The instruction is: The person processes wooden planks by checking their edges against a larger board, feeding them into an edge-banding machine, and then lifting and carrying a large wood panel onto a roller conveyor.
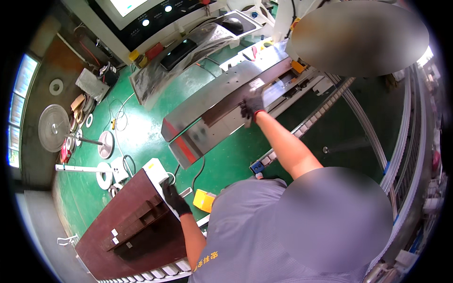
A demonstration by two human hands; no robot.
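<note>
My right hand [252, 107], in a dark glove, is over the inner channel of a long steel machine bed [207, 92]. Its fingers look apart and bent down toward the metal, with the fingertips partly unclear. A shiny pale sheet or plate [277, 90] lies in the channel just beyond that hand. Lower left, my left hand [175, 199], also in a dark glove, rests with stretched fingers at the white corner [155, 172] of a dark red-brown tabletop [111, 207]. Along this tabletop lies a long dark brown bar [134, 227] with small white labels.
A yellow box [204, 201] sits beside my left forearm. Behind the steel bed, a plastic-covered panel [163, 78] carries a black phone-like slab [179, 54]. Reels and a round stand [106, 144] occupy the left floor. A slatted rail [314, 120] runs at right, with cables on the green floor.
</note>
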